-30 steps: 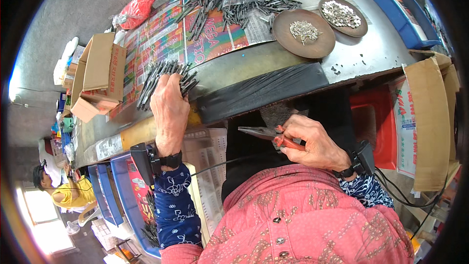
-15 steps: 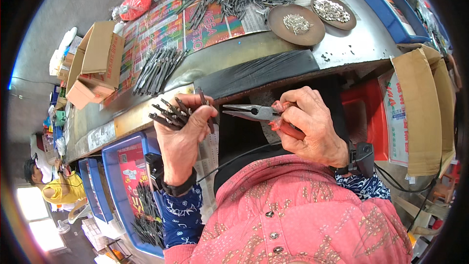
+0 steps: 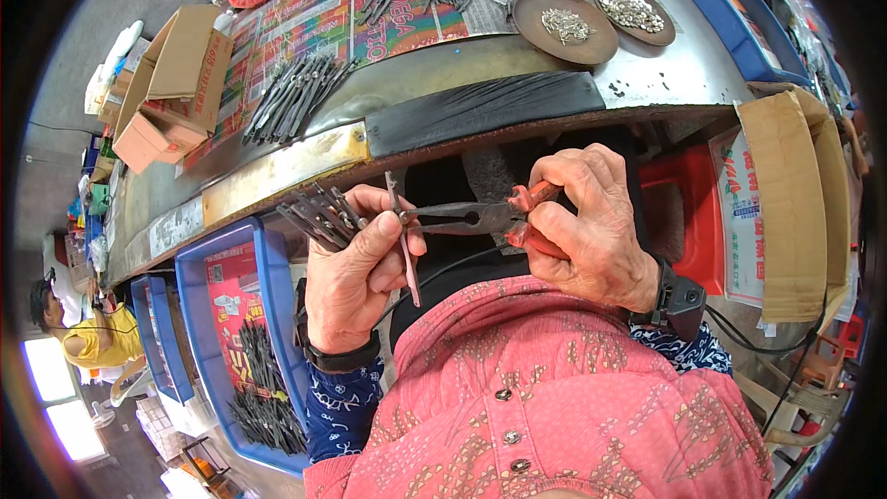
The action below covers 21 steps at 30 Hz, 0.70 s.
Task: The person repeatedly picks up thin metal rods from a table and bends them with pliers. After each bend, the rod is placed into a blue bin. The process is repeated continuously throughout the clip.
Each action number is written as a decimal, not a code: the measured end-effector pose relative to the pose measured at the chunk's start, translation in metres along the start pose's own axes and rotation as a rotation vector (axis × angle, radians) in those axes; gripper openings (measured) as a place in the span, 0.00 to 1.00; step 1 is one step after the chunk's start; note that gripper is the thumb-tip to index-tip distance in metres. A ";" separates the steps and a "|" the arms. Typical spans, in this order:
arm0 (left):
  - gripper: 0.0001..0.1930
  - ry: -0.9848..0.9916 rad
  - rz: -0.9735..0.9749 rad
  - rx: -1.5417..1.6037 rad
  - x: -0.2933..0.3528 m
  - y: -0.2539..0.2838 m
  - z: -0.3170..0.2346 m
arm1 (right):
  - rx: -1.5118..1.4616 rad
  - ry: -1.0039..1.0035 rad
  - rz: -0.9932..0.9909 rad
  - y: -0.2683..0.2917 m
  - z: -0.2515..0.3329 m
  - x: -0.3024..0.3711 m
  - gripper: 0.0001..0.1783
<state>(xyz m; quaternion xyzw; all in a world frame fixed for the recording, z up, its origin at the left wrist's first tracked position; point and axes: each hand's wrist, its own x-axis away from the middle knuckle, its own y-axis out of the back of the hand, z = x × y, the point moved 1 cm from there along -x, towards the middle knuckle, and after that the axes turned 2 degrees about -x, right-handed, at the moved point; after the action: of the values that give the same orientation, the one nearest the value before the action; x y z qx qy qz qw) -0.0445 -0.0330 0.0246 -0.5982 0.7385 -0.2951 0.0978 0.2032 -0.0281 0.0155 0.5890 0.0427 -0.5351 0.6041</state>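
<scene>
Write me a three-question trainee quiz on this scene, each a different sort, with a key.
1. Which hand grips the red-handled pliers?
2. True or false: the left hand holds several dark strips.
3. Fill in the blank: small shiny pieces lie in two round brown ____ on the bench.

Key:
1. The right hand.
2. True.
3. Dishes.

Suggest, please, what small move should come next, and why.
I would probably squeeze the red-handled grey metal pliers gently with the right hand, because their jaws look slightly parted at the thin dark strip pinched in the left hand.
</scene>
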 end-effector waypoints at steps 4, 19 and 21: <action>0.08 0.023 -0.016 -0.017 0.002 0.000 0.001 | 0.032 0.045 -0.018 0.000 0.000 0.001 0.13; 0.07 -0.842 0.058 -1.145 -0.002 -0.001 0.009 | -1.022 -0.504 0.611 -0.018 -0.025 0.024 0.06; 0.12 -0.887 0.096 -1.274 -0.004 -0.002 0.004 | -1.136 -0.607 0.634 -0.022 -0.027 0.027 0.07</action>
<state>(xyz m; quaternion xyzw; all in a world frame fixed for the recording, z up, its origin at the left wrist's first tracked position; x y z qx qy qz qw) -0.0402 -0.0309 0.0213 -0.5687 0.6827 0.4576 0.0341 0.2146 -0.0177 -0.0254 -0.0072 -0.0283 -0.3693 0.9288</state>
